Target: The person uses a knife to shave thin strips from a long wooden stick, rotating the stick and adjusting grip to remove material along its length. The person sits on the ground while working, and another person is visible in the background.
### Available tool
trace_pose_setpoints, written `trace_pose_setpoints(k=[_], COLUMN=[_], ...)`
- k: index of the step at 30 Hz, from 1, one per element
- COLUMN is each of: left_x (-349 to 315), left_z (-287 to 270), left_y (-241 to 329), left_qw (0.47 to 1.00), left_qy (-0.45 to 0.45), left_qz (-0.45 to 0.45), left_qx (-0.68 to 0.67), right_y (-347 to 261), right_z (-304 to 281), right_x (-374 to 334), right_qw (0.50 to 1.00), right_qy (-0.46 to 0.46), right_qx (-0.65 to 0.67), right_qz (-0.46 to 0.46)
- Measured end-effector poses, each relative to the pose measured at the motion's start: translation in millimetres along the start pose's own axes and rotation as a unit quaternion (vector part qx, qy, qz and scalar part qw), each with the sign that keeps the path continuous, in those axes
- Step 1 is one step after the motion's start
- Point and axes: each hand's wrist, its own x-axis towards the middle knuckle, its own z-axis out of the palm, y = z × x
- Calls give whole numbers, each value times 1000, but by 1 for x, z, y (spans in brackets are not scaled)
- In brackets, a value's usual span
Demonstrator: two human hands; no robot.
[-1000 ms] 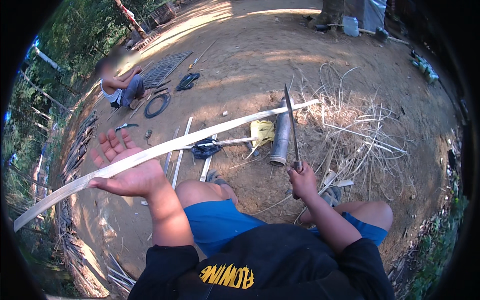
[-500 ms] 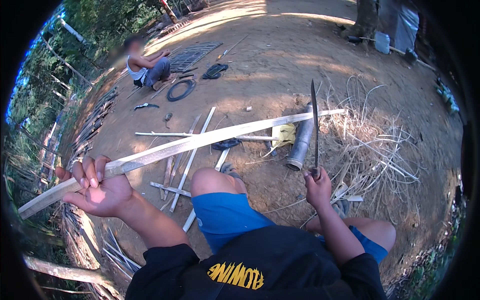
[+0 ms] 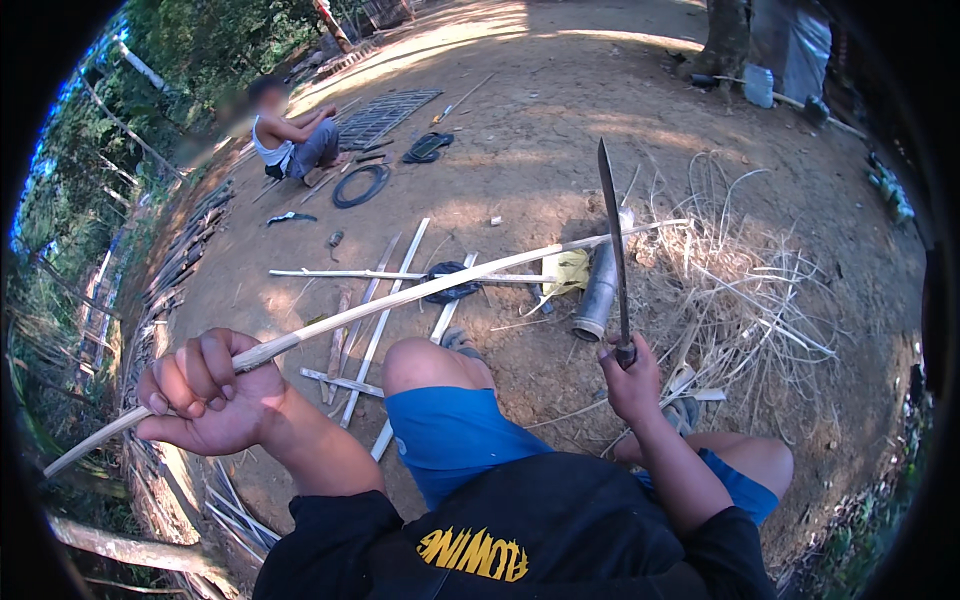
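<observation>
My left hand (image 3: pixel 213 392) is closed around the near end of a long, pale wooden strip (image 3: pixel 400 296), which now shows its narrow edge. The strip runs up to the right, over a dark grey cylinder (image 3: pixel 597 290) on the ground; whether they touch I cannot tell. In my right hand (image 3: pixel 633 383) is the handle of a machete (image 3: pixel 613 220), its long dark blade pointing up and crossing in front of the strip near its far end. Beside the cylinder lies a yellow piece of material (image 3: pixel 567 272).
A heap of thin shavings (image 3: pixel 750 285) spreads at the right. Several pale strips (image 3: pixel 385 315) and a black bundle (image 3: pixel 450 284) lie before my knees. Farther left, a person (image 3: pixel 292 135) squats by a slatted panel (image 3: pixel 385 120), near a coiled black hose (image 3: pixel 361 186).
The strip has been turned from its broad face onto its narrow edge, and my left fingers have curled tighter round it. The machete's tip has swung up and left.
</observation>
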Motion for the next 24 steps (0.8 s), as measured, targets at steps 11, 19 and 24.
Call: trace_pose_setpoints(k=[11,19,24], left_x=[-36,-43,-44], left_z=[35,51,50], left_y=[-41,-37,-34], left_qw=[999,999,998], left_qy=[-50,-6,12], left_qz=[2,-18,-27], left_qx=[-5,29,55], right_y=[-24,-69,-25], right_z=[-4,13,18], right_x=[-8,-24,9], right_qw=[999,979,995], right_qy=[-4,-101,-63], right_qx=[-33,-74,-72], right_qz=[4,-159,-8])
